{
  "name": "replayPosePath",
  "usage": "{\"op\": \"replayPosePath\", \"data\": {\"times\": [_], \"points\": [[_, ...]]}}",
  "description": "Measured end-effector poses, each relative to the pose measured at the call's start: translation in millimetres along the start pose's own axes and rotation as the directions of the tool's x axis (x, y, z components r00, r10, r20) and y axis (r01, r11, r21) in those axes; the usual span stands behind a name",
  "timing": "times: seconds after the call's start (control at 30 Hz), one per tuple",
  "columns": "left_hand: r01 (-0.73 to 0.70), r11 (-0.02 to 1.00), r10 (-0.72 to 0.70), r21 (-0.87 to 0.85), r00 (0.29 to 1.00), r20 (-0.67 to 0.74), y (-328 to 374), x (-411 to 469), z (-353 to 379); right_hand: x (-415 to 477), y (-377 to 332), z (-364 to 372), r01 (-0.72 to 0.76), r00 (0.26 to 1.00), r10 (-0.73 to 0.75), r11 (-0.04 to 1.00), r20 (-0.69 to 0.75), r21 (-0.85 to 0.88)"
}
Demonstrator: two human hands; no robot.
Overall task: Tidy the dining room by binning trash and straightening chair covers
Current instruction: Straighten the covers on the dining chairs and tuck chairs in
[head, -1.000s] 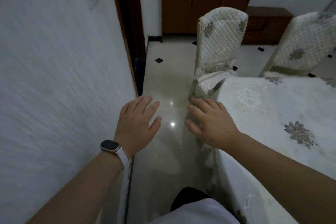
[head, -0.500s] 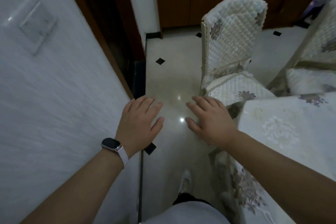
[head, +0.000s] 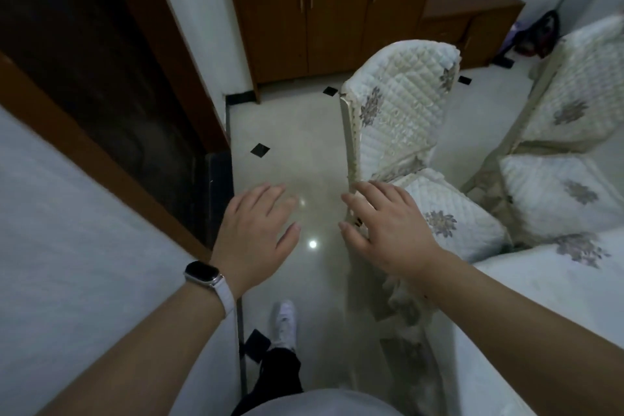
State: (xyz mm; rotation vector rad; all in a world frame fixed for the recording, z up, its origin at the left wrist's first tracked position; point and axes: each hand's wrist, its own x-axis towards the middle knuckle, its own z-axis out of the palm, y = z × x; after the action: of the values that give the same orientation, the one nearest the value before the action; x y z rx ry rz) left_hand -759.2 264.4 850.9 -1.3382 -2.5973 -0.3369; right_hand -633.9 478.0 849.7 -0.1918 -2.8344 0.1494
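Quilted chair cover [head: 401,111] lies under the spread, empty fingers [head: 366,199] of the right hand [head: 391,233] at its seat edge; contact unclear. Left hand [head: 256,233] hovers open over the floor [head: 304,162]. Cover's back stands upright, seat facing the tabletop [head: 557,297], which hides its front.

Glossy pale floor [head: 304,152] with black diamond insets runs past a white wall [head: 84,263] to a brown wardrobe [head: 320,10].

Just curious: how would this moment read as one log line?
left hand: open, over floor | right hand: open, at chair cover edge, contact unclear | holding: nothing
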Motion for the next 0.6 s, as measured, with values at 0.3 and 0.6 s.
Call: {"op": "replayPosePath", "data": {"times": [0.3, 0.6], "points": [[-0.199, 0.976, 0.199, -0.09, 0.98, -0.004, -78, 170, 44, 132, 42, 11, -0.148, 0.989, 0.151, 0.979, 0.008, -0.139], [-0.372, 0.909, 0.376, -0.19, 0.926, -0.013, -109, 297, 75, 203, 83, 28, -0.332, 0.943, 0.329, 0.924, -0.05, -0.192]]}}
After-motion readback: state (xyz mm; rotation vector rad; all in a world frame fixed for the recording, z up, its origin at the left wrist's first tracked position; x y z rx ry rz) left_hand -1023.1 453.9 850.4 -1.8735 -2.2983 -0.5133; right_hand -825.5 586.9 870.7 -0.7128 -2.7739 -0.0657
